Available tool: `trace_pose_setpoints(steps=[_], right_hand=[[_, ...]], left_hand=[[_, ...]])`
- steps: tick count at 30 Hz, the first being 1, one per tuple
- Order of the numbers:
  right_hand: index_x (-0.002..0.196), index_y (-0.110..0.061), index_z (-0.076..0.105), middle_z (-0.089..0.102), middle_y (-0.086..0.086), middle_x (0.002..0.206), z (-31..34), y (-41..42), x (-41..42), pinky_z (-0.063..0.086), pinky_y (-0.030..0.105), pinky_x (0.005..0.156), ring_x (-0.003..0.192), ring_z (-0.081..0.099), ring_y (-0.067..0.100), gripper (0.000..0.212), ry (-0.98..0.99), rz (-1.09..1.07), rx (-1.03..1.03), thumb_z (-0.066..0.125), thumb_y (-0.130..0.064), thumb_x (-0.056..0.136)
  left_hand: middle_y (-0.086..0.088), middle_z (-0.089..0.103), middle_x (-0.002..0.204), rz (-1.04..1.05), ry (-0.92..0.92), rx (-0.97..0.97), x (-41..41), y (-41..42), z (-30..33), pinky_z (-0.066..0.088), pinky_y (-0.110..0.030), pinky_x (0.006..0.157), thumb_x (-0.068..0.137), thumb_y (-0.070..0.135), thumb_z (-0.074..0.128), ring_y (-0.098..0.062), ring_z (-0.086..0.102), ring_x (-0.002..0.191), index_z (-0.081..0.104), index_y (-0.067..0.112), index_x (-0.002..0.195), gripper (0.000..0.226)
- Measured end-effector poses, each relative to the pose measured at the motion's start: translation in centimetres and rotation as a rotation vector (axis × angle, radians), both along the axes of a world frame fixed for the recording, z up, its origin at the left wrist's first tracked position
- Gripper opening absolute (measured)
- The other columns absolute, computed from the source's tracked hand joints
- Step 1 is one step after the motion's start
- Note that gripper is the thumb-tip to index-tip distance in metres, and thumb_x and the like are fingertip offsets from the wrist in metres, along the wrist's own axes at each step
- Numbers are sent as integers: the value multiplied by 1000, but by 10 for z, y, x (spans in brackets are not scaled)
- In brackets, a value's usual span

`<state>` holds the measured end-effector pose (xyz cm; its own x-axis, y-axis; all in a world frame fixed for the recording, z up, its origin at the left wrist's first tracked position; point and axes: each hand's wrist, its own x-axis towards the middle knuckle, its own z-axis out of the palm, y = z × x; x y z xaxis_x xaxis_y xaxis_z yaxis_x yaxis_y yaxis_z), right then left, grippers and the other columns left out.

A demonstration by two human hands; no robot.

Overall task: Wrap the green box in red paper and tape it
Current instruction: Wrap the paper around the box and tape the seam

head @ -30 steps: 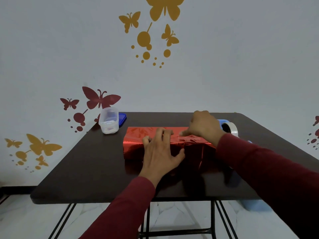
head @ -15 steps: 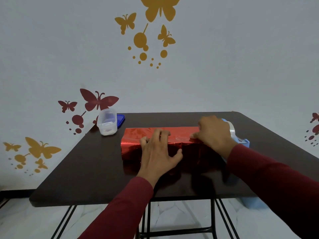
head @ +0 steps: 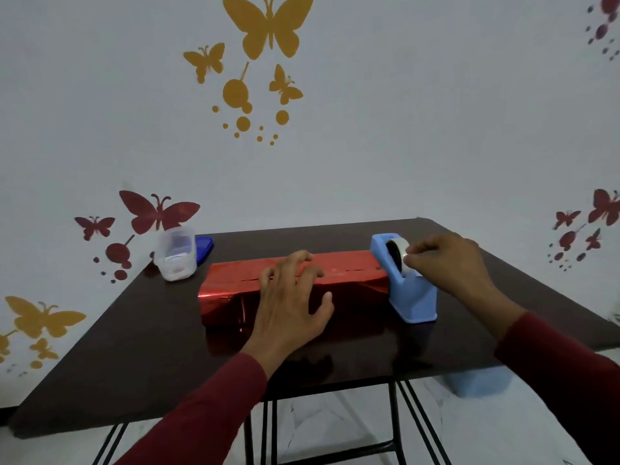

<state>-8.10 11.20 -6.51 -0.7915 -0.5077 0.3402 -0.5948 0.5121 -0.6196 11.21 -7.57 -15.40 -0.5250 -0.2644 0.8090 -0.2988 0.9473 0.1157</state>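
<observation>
The left hand (head: pixel 292 303) is lying at the centre of the counter (head: pixel 134 347), palm down with fingers (head: pixel 303 258) spread and nearly straight, pressing the overlapped red paper (head: pixel 349 266) down onto the parcel; the green box itself is not showing, presumably fully covered inside the paper, which is sitting lengthwise from 9 to 3 o'clock across the middle of the counter. At about 3 o'clock of that hand, the right hand (head: pixel 449 263) is reaching to the tape roll (head: pixel 397 255) in the blue tape dispenser (head: pixel 407 290), its fingertips curling in a pinch at the roll's rim, though whether a free end of tape is actually being caught is too small to tell. The dispenser is standing just beside, perhaps touching, the parcel's right end. The likely risk, as I judge it, is the seam springing open if the left hand is easing its pressure while the tape is being pulled, since the foil looks stiff and creased; a hard pull may also be dragging the light dispenser or nudging the parcel. Room is lying open toward 6 o'clock on the near counter, and toward 9 o'clock. Farther back, at 10 o'clock near the far left edge, a clear plastic container (head: pixel 176 258) and a blue lid (head: pixel 205 248) are sitting well apart from the work, beside the butterfly-patterned wall (head: pixel 402 129)
</observation>
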Motion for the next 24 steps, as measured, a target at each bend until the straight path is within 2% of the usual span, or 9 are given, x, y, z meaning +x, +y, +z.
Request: trace_pose_setpoints(steps=[3, 5, 7, 10, 13, 18, 21, 24], right_hand=[[78, -21, 79, 76, -2, 86, -3, 10, -20, 62, 41, 73, 79, 68, 18, 14, -134, -89, -5, 74, -34, 80], [95, -8, 76, 72, 9, 91, -5, 11, -31, 64, 48, 70, 80, 69, 27, 33, -379, -91, -65, 79, -38, 82], [114, -3, 68, 67, 16, 109, -7, 7, -36, 62, 48, 69, 91, 68, 35, 47, -659, -47, -100, 81, -38, 85], [115, -6, 68, 62, 15, 128, -5, 0, -38, 63, 53, 68, 104, 65, 39, 37, -894, 21, -79, 79, -32, 91], [116, -2, 64, 53, 14, 139, 3, -5, -37, 63, 52, 71, 124, 56, 39, 29, -979, 64, -27, 72, -23, 97], [103, -5, 68, 62, 5, 114, 8, -6, -33, 60, 64, 65, 124, 53, 29, 11, -1056, 101, -187, 66, -15, 99], [108, -6, 67, 60, 7, 124, -3, -8, -33, 55, 74, 77, 124, 53, 33, 15, -1082, 122, -278, 64, -18, 100], [118, -8, 71, 60, 3, 133, -7, -9, -36, 52, 79, 66, 130, 49, 31, 24, -1079, 164, -380, 64, -21, 99]], left_hand=[[4, 52, 135, -156, -63, -30, -26, 20, 13, 36, -40, 105, 85, 44, 66, -14, 50, 129, 63, 23, 117, 38], [5, 53, 136, -244, -135, -28, -49, 35, 25, 36, -38, 108, 84, 45, 66, -13, 48, 132, 61, 23, 123, 45], [7, 51, 140, -301, -223, 6, -70, 46, 37, 36, -38, 110, 81, 50, 67, -13, 46, 134, 57, 24, 131, 57], [6, 43, 150, -339, -365, 97, -98, 51, 49, 36, -40, 113, 76, 55, 74, -15, 44, 136, 47, 23, 144, 80], [5, 29, 162, -318, -504, 166, -115, 47, 56, 33, -40, 117, 72, 63, 79, -20, 40, 142, 31, 22, 155, 104], [6, 18, 167, -315, -655, 213, -124, 45, 66, 36, -41, 116, 68, 60, 86, -21, 38, 144, 16, 22, 162, 124], [9, 20, 168, -290, -713, 230, -125, 43, 69, 35, -44, 115, 63, 59, 89, -20, 44, 139, 13, 25, 162, 130], [14, 27, 163, -290, -728, 217, -127, 38, 68, 35, -48, 111, 56, 62, 90, -19, 50, 135, 13, 30, 160, 134]])
